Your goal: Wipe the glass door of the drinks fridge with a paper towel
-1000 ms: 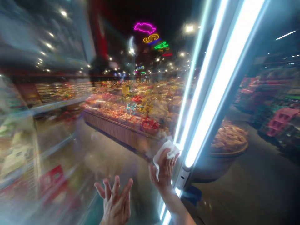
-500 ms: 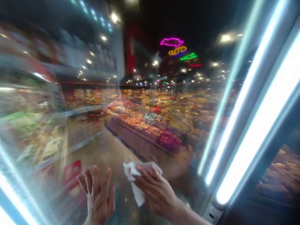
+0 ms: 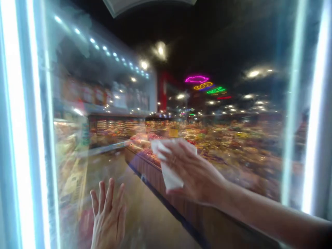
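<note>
Right hand: the right hand (image 3: 193, 171) is seen high on the pane, fingers laid together and slightly curled, with a white paper wipe (image 3: 167, 162) pinned flat beneath them. A thin band, probably a ring, is glimpsed on one finger, though blur prevents certainty.

White paper wipe: it is bunched between the fingertips and the glass, directly under the grip. Its loose end is left hanging below the fingers, towards the palm side, and a folded corner is shown poking out past the fingertips on the left.

Left hand: the left hand (image 3: 107, 216) is held lower down and well apart from the right, at the bottom of the frame. Its fingers are spread wide and nothing is gripped. The palm appears set against the glass, but contact cannot be confirmed.

Glass door: a glass door (image 3: 140, 221) is faced by both hands, with a bright light strip (image 3: 18, 121) running upright along the left of the grip and another light strip (image 3: 315, 103) along the right.

Beyond the glass: a wooden-fronted counter (image 3: 158, 183) is seen below and behind the wipe, with heaped colourful goods (image 3: 241, 148) stretching right of the grip. Neon signs (image 3: 204, 83) glow above the right hand, in pink, yellow and green.
</note>
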`<state>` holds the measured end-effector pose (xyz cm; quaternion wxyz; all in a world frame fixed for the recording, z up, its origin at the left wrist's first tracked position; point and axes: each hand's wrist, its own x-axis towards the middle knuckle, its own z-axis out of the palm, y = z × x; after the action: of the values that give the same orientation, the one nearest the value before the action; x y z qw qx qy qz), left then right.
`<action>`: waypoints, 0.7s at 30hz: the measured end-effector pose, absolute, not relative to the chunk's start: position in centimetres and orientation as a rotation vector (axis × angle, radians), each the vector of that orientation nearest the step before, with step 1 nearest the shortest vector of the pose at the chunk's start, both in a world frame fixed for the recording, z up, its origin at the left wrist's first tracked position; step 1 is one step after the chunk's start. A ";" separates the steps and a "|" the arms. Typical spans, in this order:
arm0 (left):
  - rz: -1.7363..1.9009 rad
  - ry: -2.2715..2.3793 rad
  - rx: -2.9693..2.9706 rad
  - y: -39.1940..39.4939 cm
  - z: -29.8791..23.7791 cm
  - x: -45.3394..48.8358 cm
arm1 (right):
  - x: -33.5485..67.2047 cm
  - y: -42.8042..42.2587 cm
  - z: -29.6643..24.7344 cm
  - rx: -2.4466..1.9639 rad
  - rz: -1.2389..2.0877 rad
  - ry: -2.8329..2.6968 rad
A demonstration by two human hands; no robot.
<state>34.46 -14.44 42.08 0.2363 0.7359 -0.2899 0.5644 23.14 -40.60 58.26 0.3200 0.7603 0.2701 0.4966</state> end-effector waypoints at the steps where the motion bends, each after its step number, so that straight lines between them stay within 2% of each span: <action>1: 1.560 -0.785 2.003 -14.3 42.2 34.7 | 23.1 -40.1 59.6 2.023 1.350 0.632; 3: 1.560 -0.740 1.971 -14.1 42.7 35.2 | 23.2 -39.2 60.2 2.011 1.360 0.640; 8: 1.549 -0.729 1.945 -13.3 44.3 36.0 | 24.8 -37.8 57.3 1.817 1.036 0.990; 14: 1.566 -0.700 1.922 -12.7 46.2 36.1 | 26.8 -34.8 63.5 1.946 1.208 0.809; 19: 1.557 -0.648 1.893 -12.0 46.3 36.2 | 28.7 -32.3 62.1 1.814 0.934 1.139; 21: 1.547 -0.627 1.897 -11.6 45.9 36.4 | 29.7 -31.2 62.8 1.816 0.987 1.109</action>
<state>36.40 -11.59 45.91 0.3026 0.7155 -0.2366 0.5835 29.71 -31.19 62.84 0.3872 0.7138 0.4360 0.3880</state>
